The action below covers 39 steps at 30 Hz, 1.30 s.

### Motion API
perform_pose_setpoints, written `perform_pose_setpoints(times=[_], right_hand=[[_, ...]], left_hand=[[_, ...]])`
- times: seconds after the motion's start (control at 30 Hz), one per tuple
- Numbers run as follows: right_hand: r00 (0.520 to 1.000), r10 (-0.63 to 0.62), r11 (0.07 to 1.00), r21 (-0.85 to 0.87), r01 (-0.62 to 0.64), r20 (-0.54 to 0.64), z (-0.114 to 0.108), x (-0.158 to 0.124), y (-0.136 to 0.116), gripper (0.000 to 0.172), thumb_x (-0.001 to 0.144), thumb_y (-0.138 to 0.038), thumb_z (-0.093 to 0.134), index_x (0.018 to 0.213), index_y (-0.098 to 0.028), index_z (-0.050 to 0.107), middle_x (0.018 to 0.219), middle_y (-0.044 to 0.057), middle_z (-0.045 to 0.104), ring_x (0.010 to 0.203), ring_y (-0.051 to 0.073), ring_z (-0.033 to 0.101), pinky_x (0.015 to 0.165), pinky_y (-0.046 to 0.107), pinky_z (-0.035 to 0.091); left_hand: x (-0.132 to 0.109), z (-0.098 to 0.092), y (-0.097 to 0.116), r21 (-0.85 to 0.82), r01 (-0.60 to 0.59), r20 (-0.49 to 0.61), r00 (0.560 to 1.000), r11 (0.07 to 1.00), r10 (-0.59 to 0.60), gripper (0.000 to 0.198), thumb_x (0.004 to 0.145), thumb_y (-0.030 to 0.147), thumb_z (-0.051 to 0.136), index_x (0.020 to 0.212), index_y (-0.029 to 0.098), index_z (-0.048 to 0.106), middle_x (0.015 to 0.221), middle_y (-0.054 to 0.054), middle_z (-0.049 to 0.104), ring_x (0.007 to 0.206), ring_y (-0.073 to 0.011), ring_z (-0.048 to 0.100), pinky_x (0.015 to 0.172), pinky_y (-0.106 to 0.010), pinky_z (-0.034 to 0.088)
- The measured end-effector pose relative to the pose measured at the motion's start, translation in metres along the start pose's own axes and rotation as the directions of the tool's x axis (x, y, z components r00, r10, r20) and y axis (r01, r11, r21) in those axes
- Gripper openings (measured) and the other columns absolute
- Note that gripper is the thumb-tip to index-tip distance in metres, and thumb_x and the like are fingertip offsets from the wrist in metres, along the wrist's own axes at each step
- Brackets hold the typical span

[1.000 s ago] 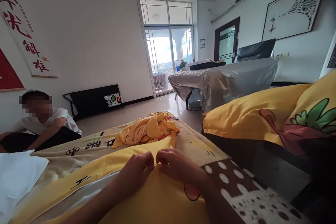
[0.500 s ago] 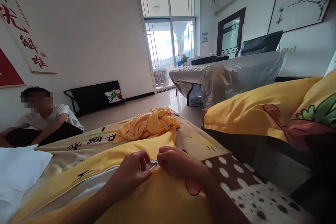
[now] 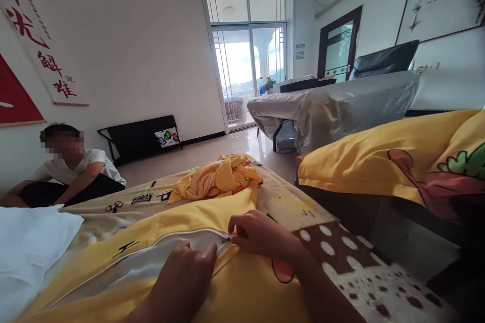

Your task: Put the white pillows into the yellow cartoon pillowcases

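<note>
Yellow cover (image 3: 242, 292) lies across the near end of the bed (image 3: 291, 202), its zip opening running from the left toward the middle, with white filling (image 3: 151, 262) showing through the gap. The right hand (image 3: 261, 234) sits at the closed end of that opening, thumb and forefinger fingers (image 3: 235, 227) pinched shut on the small zip pull (image 3: 226, 238). The left hand (image 3: 187, 275) rests just beside it, knuckles up, fingertips pressing down at the edge of the opening; whether it grips any cloth cannot be told. Beyond the hands, a crumpled yellow cloth (image 3: 215, 179) sits heaped on the patterned sheet. A white pillow (image 3: 30, 252) lies at the left edge, and a big yellow cushion (image 3: 371, 161) at the right. Another person (image 3: 71, 174) sits low by the left wall, well apart.
</note>
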State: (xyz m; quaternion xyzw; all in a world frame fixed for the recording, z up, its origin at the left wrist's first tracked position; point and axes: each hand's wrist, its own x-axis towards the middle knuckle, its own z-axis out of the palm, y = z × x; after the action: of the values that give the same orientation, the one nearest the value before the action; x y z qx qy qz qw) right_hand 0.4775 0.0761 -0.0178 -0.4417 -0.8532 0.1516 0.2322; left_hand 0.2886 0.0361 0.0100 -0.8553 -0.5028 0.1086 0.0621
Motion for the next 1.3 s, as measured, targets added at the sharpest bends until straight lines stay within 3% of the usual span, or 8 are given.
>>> perform_pose_setpoints(times=[0.17,0.3,0.4,0.63,0.8,1.0,1.3], right_hand=[[0.999,0.034,0.994,-0.104,-0.031,0.034,0.001,0.000,-0.007,0.019,0.075,-0.023,0.058,0.091,-0.021,0.067,0.073,0.000,0.067,0.067,0.012,0.057,0.059,0.022,0.031],[0.999,0.029,0.973,-0.229,-0.019,0.038,0.003,-0.001,-0.008,0.016,0.077,-0.022,0.055,0.086,-0.019,0.067,0.079,0.004,0.069,0.072,0.016,0.061,0.058,0.025,0.029],[0.999,0.013,0.964,-0.268,-0.005,0.031,0.004,-0.002,-0.007,0.012,0.078,-0.020,0.054,0.081,-0.018,0.065,0.078,0.004,0.069,0.072,0.016,0.061,0.056,0.026,0.027],[0.998,0.000,0.962,-0.273,0.019,0.067,0.002,-0.005,-0.007,0.011,0.080,-0.020,0.052,0.079,-0.018,0.062,0.079,0.003,0.068,0.071,0.016,0.061,0.056,0.026,0.025],[0.997,0.015,0.965,-0.264,0.004,0.070,0.001,-0.007,-0.008,0.011,0.079,-0.019,0.052,0.078,-0.017,0.063,0.078,0.004,0.068,0.074,0.017,0.062,0.057,0.026,0.027],[0.993,0.054,0.969,-0.247,-0.027,0.101,0.000,-0.006,-0.008,0.019,0.080,-0.019,0.052,0.092,-0.018,0.066,0.088,0.006,0.069,0.082,0.018,0.062,0.064,0.025,0.032],[0.996,0.046,0.968,-0.250,-0.025,0.082,-0.001,-0.007,-0.008,0.017,0.078,-0.017,0.051,0.087,-0.018,0.067,0.085,0.006,0.069,0.082,0.019,0.062,0.066,0.025,0.035]], left_hand=[[0.016,0.002,0.007,-0.056,0.077,-0.049,0.996,0.995,-0.080,0.037,0.093,0.026,0.029,0.115,0.013,0.055,0.080,-0.013,0.070,0.077,-0.0300,0.068,0.066,-0.040,0.053],[0.026,0.006,0.015,0.005,-0.062,-0.082,0.995,0.998,0.062,0.040,0.089,0.015,0.030,0.122,0.017,0.053,0.095,-0.014,0.069,0.075,-0.0290,0.068,0.063,-0.041,0.053],[0.030,0.011,0.016,-0.020,-0.095,-0.091,0.991,0.995,0.093,0.045,0.086,0.009,0.029,0.125,0.017,0.049,0.093,-0.012,0.069,0.077,-0.0306,0.067,0.063,-0.044,0.053],[0.033,0.021,0.017,-0.070,0.001,-0.102,0.995,0.998,-0.008,0.032,0.091,0.021,0.029,0.109,0.016,0.055,0.081,-0.011,0.068,0.075,-0.0279,0.068,0.063,-0.037,0.052],[0.034,0.023,0.019,-0.084,0.045,-0.136,0.989,0.995,-0.056,0.030,0.092,0.023,0.029,0.101,0.017,0.056,0.076,-0.010,0.068,0.072,-0.0302,0.068,0.061,-0.043,0.053],[0.033,0.023,0.017,-0.152,0.058,-0.108,0.991,0.987,-0.075,0.032,0.092,0.025,0.028,0.091,0.018,0.060,0.081,-0.010,0.070,0.077,-0.0311,0.067,0.065,-0.044,0.052],[0.034,0.024,0.016,-0.234,0.058,-0.079,0.994,0.970,-0.079,0.032,0.092,0.023,0.026,0.098,0.018,0.058,0.084,-0.010,0.071,0.080,-0.0276,0.068,0.067,-0.037,0.050]])
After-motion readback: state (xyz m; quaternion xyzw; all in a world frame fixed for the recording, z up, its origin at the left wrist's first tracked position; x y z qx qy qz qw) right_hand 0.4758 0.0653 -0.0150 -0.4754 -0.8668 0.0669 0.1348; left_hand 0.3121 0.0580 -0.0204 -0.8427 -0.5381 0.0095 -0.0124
